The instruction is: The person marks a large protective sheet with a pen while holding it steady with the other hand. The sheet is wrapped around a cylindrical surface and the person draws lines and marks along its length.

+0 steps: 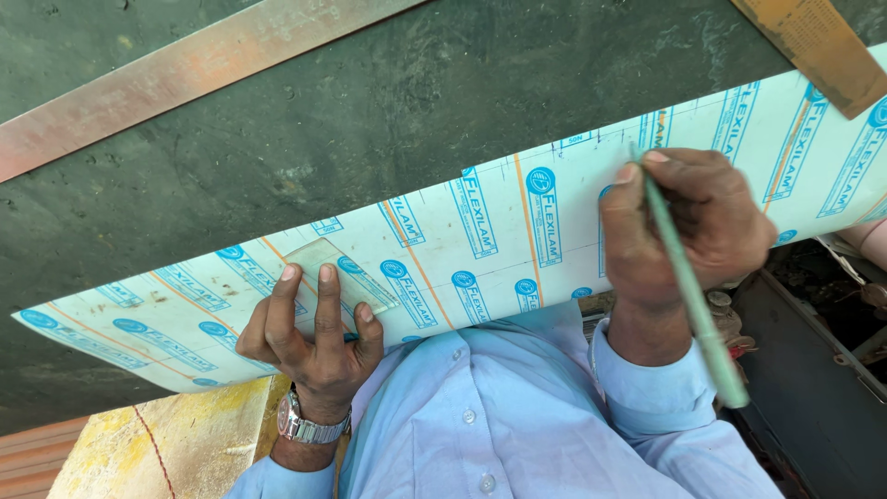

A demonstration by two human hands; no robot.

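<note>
White laminate sheet (pixel 480 240) w/ blue-and-orange print lies diagonally across dark worktop (pixel 370 120), running lower left to upper right. Right hand (pixel 684 231) rests on sheet's right part, closed round a pale green pencil (pixel 693 286), tip at sheet near far edge, shaft slanting back over wrist. Left hand (pixel 314 337) at sheet's near edge, fingers spread, pressing a small clear plastic piece (pixel 337 273) flat on it. Long metal ruler (pixel 185 79) lies on worktop, well apart from both hands. Wristwatch (pixel 305 427) on left wrist.

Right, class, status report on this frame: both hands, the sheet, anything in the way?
Left hand fingers pressing clear template onto printed sheet. Right hand gripping green pencil, tip on sheet. Metal ruler lies apart, nothing obstructing.
</note>
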